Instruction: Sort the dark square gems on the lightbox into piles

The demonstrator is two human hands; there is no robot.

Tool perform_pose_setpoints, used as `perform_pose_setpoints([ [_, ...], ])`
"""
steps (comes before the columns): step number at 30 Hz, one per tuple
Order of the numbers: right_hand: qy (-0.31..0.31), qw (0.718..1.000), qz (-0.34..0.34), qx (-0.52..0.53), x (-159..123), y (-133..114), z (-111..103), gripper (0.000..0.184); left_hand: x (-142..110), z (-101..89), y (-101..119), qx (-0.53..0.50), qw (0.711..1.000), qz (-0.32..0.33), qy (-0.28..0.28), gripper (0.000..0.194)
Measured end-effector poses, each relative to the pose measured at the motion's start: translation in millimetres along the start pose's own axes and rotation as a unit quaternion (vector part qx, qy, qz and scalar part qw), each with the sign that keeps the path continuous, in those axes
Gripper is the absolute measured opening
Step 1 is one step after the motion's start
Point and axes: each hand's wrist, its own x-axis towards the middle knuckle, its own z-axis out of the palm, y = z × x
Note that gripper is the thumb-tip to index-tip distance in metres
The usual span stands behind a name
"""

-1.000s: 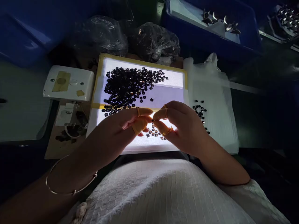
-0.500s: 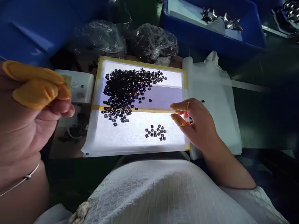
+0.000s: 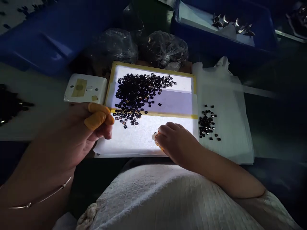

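Note:
A lit white panel (image 3: 134,140) lies in front of me, with a dense pile of small dark square parts (image 3: 135,89) on its upper left. My right hand (image 3: 176,140), fingers curled closed, rests low on the panel's right half; its orange-covered fingertips are mostly hidden, and so is whatever they hold. My left hand (image 3: 98,123) is raised by the panel's left edge. Its thumb and finger, in orange finger covers, are pressed together, and I cannot see what is between them. More small dark parts (image 3: 207,124) lie on translucent sheets (image 3: 230,127) to the right.
A white switch plate (image 3: 90,88) with tape on it adjoins the panel's left side. Behind the panel sit clear plastic bags (image 3: 168,48). Blue bins (image 3: 223,40) stand at the back right and back left, the right one holding shiny metal pieces (image 3: 236,25).
My right hand has moved left and closed over the small group of parts on the panel, uncovering the parts on the sheets. My left hand has moved right and down. The view has shifted slightly.

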Motion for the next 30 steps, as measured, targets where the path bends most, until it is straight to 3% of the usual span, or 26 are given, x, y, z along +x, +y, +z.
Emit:
perform_pose_setpoints([
  [4, 0.013, 1.000, 0.008, -0.004, 4, -1, 1, 0.018, -23, 46.7, 5, -0.054, 0.991, -0.045, -0.115, 0.016],
  [6, 0.060, 0.998, 0.008, 0.030, 4, 1, -1, 0.013, -28, 57.0, 1, -0.057, 0.985, -0.076, -0.145, 0.021],
  [8, 0.136, 0.989, -0.002, 0.060, 5, 2, -3, 0.008, -30, 63.4, -3, -0.035, 0.972, -0.085, -0.218, 0.028],
  [10, 0.201, 0.978, -0.017, 0.061, 7, 1, -5, 0.008, -30, 68.7, -4, 0.013, 0.959, -0.058, -0.276, 0.031],
  [12, 0.241, 0.969, -0.029, 0.048, 9, 0, -6, 0.011, -27, 72.4, -2, 0.055, 0.956, -0.024, -0.288, 0.034],
  [16, 0.276, 0.959, -0.018, 0.063, 9, 0, -10, 0.023, -5, 64.3, 22, 0.105, 0.964, 0.027, -0.242, 0.035],
  [18, 0.285, 0.956, -0.008, 0.073, 5, 4, -13, 0.029, 19, 51.0, 42, 0.163, 0.969, 0.068, -0.174, 0.031],
  [19, 0.290, 0.954, -0.004, 0.075, 2, 6, -14, 0.029, 34, 43.3, 52, 0.272, 0.952, 0.108, -0.092, 0.031],
  [20, 0.293, 0.953, -0.002, 0.074, -1, 8, -15, 0.028, 49, 35.6, 62, 0.377, 0.915, 0.141, -0.015, 0.030],
  [22, 0.294, 0.953, 0.003, 0.070, -7, 12, -17, 0.025, 78, 22.4, 77, 0.446, 0.877, 0.168, 0.067, 0.018],
  [26, 0.283, 0.957, 0.011, 0.065, -16, 13, -19, 0.022, 116, 14.0, 80, 0.543, 0.810, 0.197, 0.103, 0.021],
  [30, 0.282, 0.957, 0.012, 0.069, -24, 12, -20, 0.023, 127, 21.4, 71, 0.587, 0.778, 0.198, 0.106, 0.028],
])
